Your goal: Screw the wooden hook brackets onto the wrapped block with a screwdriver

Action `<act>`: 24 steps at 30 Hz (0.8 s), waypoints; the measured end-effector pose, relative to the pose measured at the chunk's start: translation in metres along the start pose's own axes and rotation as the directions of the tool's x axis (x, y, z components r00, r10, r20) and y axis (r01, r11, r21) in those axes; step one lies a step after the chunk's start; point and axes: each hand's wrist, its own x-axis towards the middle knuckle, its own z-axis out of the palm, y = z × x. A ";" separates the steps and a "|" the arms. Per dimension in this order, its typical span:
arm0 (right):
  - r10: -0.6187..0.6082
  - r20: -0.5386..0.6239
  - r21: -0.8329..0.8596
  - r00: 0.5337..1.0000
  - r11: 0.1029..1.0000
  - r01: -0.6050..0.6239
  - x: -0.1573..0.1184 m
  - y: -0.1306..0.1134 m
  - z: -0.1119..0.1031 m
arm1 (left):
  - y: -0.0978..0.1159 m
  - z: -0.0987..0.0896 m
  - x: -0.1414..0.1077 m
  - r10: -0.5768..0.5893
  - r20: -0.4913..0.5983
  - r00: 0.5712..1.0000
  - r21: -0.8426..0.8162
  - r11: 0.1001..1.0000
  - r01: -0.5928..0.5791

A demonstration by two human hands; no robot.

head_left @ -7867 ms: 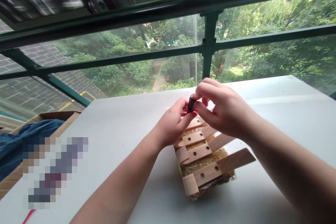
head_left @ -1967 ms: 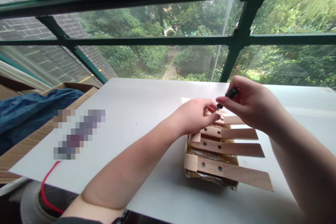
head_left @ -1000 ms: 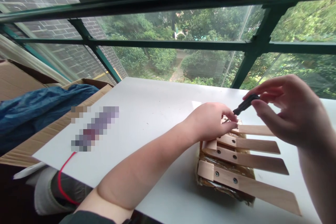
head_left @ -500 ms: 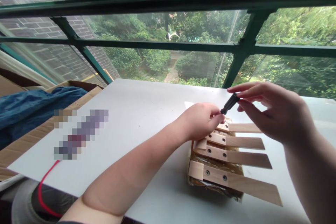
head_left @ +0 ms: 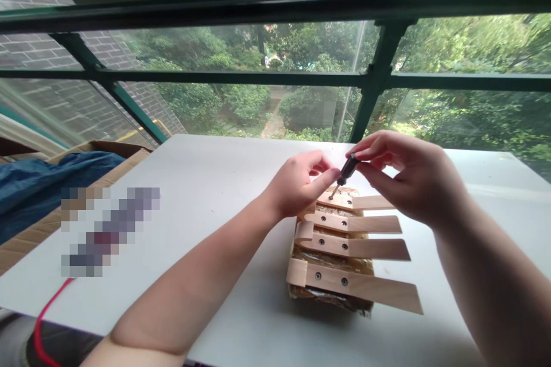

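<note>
A small black screwdriver (head_left: 348, 168) is tilted over the far end of a block (head_left: 331, 295) wrapped in clear film. Its tip meets a screw in the farthest wooden strip (head_left: 343, 200). My right hand (head_left: 404, 175) pinches the top of the handle between thumb and fingers. Beside the lower handle is my left hand (head_left: 297, 183), its thumb and fingers closed around the shaft area, fingertips partly hidden. Several flat wooden strips, each with dark screws, lie across the block and stick out to the right; the nearest strip (head_left: 379, 291) is the longest in view.
The block rests on a white table (head_left: 224, 212). A pixelated item (head_left: 116, 229) lies at the left, with a red cord (head_left: 43, 321) below it. Beyond the left edge stands a cardboard box (head_left: 26, 246) with blue cloth (head_left: 55, 183). Green window bars (head_left: 258, 77) run behind the table.
The view has shifted, so the block and both hands appear farther left. My left hand has moved off the screw end, and the screwdriver's shaft and the screw under it now show.
</note>
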 end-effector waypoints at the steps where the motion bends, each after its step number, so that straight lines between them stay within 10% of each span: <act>1: 0.007 -0.003 0.003 1.000 1.000 -0.007 0.000 -0.001 0.001 | 0.001 -0.001 0.000 0.018 -0.017 1.000 -0.017 1.000 -0.018; 12: 0.109 -0.068 -0.125 0.992 0.985 -0.117 0.004 -0.008 0.003 | 0.043 -0.011 0.013 0.054 0.045 0.998 0.211 0.976 -0.062; 24: 0.077 0.017 -0.217 0.997 0.973 -0.072 -0.002 -0.025 -0.003 | 0.040 0.002 0.014 0.045 -0.145 0.988 0.238 0.971 -0.010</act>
